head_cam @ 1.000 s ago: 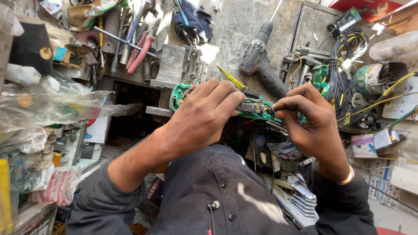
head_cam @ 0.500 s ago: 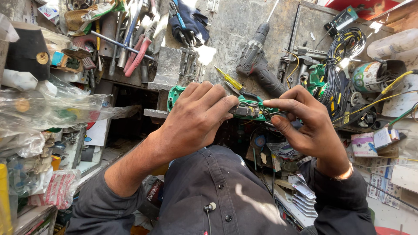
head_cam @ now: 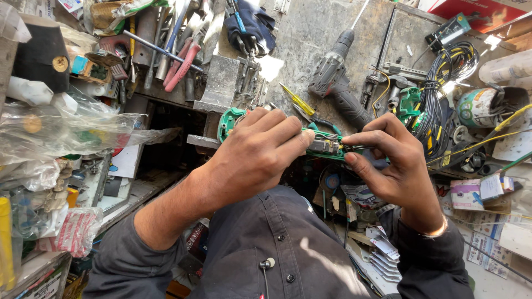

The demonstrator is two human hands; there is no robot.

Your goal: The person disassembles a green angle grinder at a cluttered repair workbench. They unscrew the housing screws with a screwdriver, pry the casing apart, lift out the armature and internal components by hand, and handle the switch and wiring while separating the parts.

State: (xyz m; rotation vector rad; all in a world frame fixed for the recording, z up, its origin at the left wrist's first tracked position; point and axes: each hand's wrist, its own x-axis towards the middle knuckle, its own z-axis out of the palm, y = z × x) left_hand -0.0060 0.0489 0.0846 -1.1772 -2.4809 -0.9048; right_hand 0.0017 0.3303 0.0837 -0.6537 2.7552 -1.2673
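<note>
Green tool housing (head_cam: 332, 148) held above cluttered surface (head_cam: 310, 50).
Left hand (head_cam: 252, 160) wrapped around housing; right hand (head_cam: 396, 166) pinching small inner part; slip risks dropped pieces, strained wiring.

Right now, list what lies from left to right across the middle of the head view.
Clear plastic bag → left hand → green tool housing → right hand → bundle of black and yellow wires → paint tin.

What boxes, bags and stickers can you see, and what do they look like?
Red cardboard box: top right corner, flat.
Clear plastic bags: left shelf, crinkled.
Red-and-white printed packet: lower left.
Small printed cartons: right edge, white and pink.
Round tin: right, green-and-white label.
</note>
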